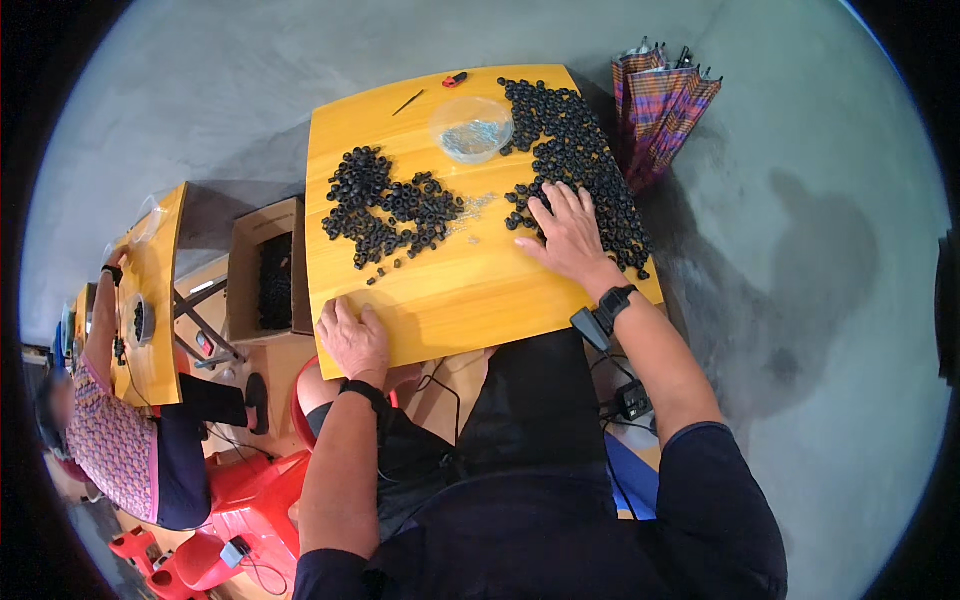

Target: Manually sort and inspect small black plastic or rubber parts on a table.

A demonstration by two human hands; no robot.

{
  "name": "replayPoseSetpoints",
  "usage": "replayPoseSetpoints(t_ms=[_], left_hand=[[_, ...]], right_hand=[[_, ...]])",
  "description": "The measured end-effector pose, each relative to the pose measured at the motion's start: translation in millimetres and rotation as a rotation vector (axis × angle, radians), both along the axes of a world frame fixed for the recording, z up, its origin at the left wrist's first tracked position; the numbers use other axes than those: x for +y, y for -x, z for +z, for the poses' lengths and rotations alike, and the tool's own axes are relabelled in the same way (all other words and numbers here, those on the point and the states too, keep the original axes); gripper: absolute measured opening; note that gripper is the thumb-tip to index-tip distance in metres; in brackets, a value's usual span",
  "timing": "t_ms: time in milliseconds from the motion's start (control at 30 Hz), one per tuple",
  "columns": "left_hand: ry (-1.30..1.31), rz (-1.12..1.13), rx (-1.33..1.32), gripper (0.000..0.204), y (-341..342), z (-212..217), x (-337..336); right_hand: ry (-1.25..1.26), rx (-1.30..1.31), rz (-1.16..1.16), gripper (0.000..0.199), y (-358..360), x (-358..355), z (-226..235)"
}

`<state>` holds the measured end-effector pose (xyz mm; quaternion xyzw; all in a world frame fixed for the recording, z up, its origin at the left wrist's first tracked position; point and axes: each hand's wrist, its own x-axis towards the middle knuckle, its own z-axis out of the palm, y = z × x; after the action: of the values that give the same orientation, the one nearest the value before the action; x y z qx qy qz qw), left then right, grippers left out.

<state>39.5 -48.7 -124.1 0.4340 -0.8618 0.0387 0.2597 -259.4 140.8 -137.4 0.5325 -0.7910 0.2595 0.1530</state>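
My right hand (570, 232) lies with its fingers spread at the near-left edge of a large pile of small black ring-like parts (585, 150). Its fingertips touch the parts; whether any sit under the palm is hidden. My left hand (354, 342) rests on the front left corner of the yellow table (450, 310), fingers apart and nothing visible in it. Ahead of it is a second, looser heap of the black parts (385, 205). Between the heaps lie tiny silvery pieces (478, 210). A clear round tub (470, 130) holding more thin shiny pieces stands farther back.
A red and black tool (455, 79) and a thin dark stick (408, 102) lie at the far edge. Folded plaid umbrellas (665, 110) lean beyond the right side. A cardboard box (266, 270) of black parts stands left; a person (115, 440) sits at another table.
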Motion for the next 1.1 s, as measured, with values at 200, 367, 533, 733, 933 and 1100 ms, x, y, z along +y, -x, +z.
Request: replayPoseSetpoints(t_ms=[200, 367, 533, 733, 933, 1100], left_hand=[[-0.018, -0.017, 0.003, 0.036, 2, 5, 2], [-0.034, 0.005, -0.012, 0.037, -5, 3, 4], [-0.045, 0.018, 0.004, 0.035, -6, 3, 4], [-0.02, -0.031, -0.007, 0.032, -8, 2, 1], [-0.02, -0.009, 0.002, 0.032, -10, 2, -1], [-0.034, 0.02, 0.012, 0.031, -13, 7, -1]], right_hand=[[0.006, -0.028, -0.282, 0.08, -31, 62, 26], [-0.217, -0.272, -0.605, 0.099, -38, 89, -8], [-0.264, -0.403, -0.668, 0.1, -24, 84, -26], [-0.247, -0.387, -0.611, 0.094, -1, 74, -29], [-0.246, -0.361, -0.578, 0.09, 19, 65, -34], [-0.154, -0.223, -0.477, 0.075, 31, 63, -47]])
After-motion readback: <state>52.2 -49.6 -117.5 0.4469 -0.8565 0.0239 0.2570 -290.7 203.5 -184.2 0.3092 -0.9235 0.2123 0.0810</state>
